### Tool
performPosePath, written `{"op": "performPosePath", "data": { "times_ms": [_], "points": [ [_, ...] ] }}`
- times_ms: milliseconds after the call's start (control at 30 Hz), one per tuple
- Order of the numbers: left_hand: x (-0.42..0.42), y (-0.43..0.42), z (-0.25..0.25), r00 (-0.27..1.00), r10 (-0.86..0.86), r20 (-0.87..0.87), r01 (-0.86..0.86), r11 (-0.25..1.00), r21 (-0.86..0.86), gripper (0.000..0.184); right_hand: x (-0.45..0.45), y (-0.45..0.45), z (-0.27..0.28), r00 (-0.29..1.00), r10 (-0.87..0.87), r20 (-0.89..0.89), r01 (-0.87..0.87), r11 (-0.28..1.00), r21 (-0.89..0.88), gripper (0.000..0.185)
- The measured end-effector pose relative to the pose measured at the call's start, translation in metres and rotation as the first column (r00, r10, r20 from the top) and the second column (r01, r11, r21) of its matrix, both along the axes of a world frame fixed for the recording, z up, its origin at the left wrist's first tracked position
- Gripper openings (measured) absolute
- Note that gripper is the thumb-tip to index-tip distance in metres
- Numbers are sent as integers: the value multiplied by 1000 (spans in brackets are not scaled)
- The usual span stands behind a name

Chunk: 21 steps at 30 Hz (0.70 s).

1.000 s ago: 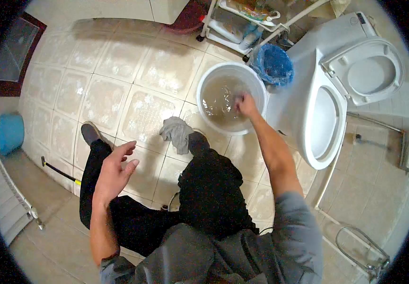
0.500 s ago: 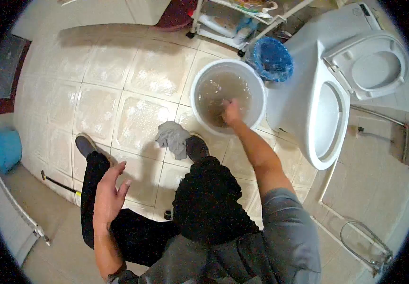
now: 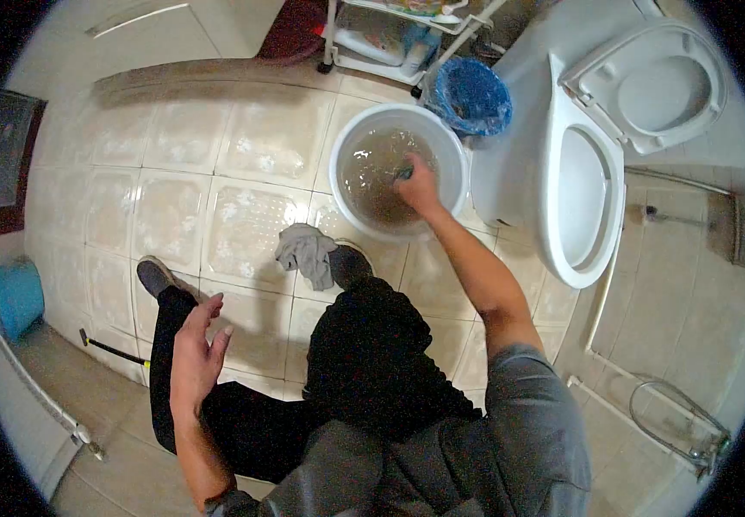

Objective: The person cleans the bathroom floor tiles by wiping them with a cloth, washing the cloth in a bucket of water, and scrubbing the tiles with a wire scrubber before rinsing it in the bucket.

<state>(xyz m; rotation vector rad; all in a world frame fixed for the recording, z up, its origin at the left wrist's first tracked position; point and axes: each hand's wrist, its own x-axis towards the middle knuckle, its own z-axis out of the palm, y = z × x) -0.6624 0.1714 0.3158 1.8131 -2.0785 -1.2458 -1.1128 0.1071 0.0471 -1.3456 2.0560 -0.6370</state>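
A white bucket [image 3: 461, 185] of murky brown water [image 3: 370, 177] stands on the tiled floor, in front of me and slightly right. Over the water, inside the bucket's rim, is my right hand [image 3: 419, 184]. Its fingers are curled around something small and dark at the water's surface, too unclear to name. My left hand [image 3: 200, 351] is raised above my left leg, fingers apart, holding nothing. Between the bucket and my feet, a crumpled grey cloth [image 3: 306, 252] lies against my right shoe [image 3: 352, 264], touched by neither hand.
Right of the bucket are a bin with a blue liner [image 3: 473, 96] and a toilet [image 3: 592, 207] with its lid raised. A white wheeled rack [image 3: 370, 67] stands behind. At left are a blue container [image 3: 19, 297] and a black-handled stick [image 3: 114, 348] on the floor.
My right hand has come up a little out of the water, and a dark thing now shows at its fingers. My left hand stays raised and open. The whole view has shifted slightly.
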Motion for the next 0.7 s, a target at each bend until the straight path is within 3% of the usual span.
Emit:
{"op": "performPosePath", "data": {
  "times_ms": [133, 200, 233, 300, 333, 367, 400, 467, 567, 600, 633, 700],
  "points": [
    [-4, -1, 9, 1000, -16, 8, 16, 1000, 0, 46, -14, -24, 108, 997, -47, -55, 46, 999, -18, 60],
    [-3, 0, 9, 1000, -8, 3, 8, 999, 37, 45, -11, -26, 150, 994, -100, 36, 106, 966, -235, 56],
    [-1, 1, 9, 1000, 1, 5, -1, 999, 32, 45, -11, -25, 148, 995, -91, 38, 97, 966, -239, 56],
    [3, 3, 9, 1000, 16, -10, -16, 999, 33, 45, -9, -23, 120, 981, -188, -46, 147, 881, -450, 55],
    [4, 3, 10, 1000, 20, -3, -20, 999, 32, 45, -10, -19, 61, 963, -247, -106, 116, 739, -664, 54],
    [5, 5, 11, 1000, 30, 6, -30, 999, 15, 45, -26, -1, -19, 965, -98, -243, 31, 964, -264, 50],
    [6, 4, 11, 999, 39, 13, -39, 999, -13, 46, -40, 8, -68, 950, 94, -299, -39, 982, 186, 46],
    [14, 1, 4, 1000, 8, 11, -7, 997, -82, 45, -20, 24, -41, 966, -217, -138, 196, 969, -154, 43],
    [14, 12, 10, 998, 38, 40, -36, 998, -48, 46, -22, 30, -37, 979, -100, -177, 69, 982, -173, 44],
    [14, 9, 8, 998, 25, 56, -22, 998, -59, 46, -27, 22, -23, 988, -50, -145, 49, 999, -12, 45],
    [12, 6, 8, 998, 28, 52, -25, 998, -60, 46, -27, 11, 1, 988, -47, -148, 46, 999, -13, 45],
    [9, 4, 11, 998, -4, 62, 8, 998, -60, 47, -22, -2, 54, 999, -28, 36, 29, 999, -31, 57]
  ]
}}
